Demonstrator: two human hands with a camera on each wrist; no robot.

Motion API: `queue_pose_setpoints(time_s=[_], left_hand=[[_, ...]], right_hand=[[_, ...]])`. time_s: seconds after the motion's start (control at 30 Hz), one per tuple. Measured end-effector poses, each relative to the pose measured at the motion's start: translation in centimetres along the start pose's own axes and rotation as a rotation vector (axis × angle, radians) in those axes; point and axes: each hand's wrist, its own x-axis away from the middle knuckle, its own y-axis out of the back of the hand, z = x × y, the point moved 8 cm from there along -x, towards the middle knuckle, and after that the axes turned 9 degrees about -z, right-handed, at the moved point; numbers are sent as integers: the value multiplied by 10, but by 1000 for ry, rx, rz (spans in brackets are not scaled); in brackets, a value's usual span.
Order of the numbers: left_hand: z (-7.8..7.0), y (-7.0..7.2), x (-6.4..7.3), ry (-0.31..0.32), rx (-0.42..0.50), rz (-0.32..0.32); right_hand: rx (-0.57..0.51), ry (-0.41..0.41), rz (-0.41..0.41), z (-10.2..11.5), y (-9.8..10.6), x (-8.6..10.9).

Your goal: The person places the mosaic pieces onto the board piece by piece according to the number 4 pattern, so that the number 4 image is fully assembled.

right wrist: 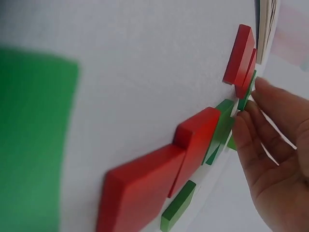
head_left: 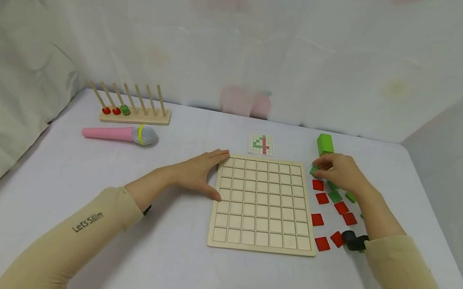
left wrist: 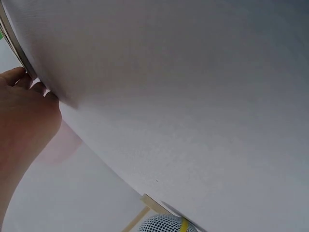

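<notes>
A square wooden grid board (head_left: 260, 250) lies on the white table, its squares bare. My left hand (head_left: 195, 173) rests against the board's left edge, thumb and fingers spread; in the left wrist view, its fingertips touch the board's edge (left wrist: 14, 43). Beyond the board's right side, my right hand (head_left: 341, 172) pinches a small green square tile (head_left: 314, 170) between thumb and fingers. The right wrist view shows that green tile (right wrist: 248, 91) at the fingertips, partly hidden behind red tiles. Several red tiles (head_left: 322, 198) and green tiles (head_left: 335, 196) lie scattered below this hand.
Behind the board lies a small pattern card (head_left: 261, 145). A green block (head_left: 325, 143) stands at the back right. To the left are a pink toy microphone (head_left: 114, 133) and a wooden peg rack (head_left: 137, 116) with red and green beads. White cloth hangs behind the table.
</notes>
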Motion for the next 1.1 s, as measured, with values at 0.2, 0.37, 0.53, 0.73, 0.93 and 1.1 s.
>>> queue_pose_setpoints(time_s=[0.2, 0.37, 0.53, 0.73, 0.93, 1.1], left_hand=[[0, -1, 1, 3, -6, 5], [1, -1, 1, 3, -14, -3], [0, 0, 0, 10, -11, -2], [-2, 1, 1, 8, -14, -3], [-3, 2, 3, 11, -16, 0], [-2, 1, 1, 6, -17, -3]], right_hand=[[14, -9, -2, 2, -3, 0], [23, -3, -12, 4, -2, 0], [31, 12, -27, 9, 1, 0], [35, 37, -26, 14, 3, -1], [21, 65, -23, 18, 5, -2], [-6, 95, -47, 28, 15, -7]])
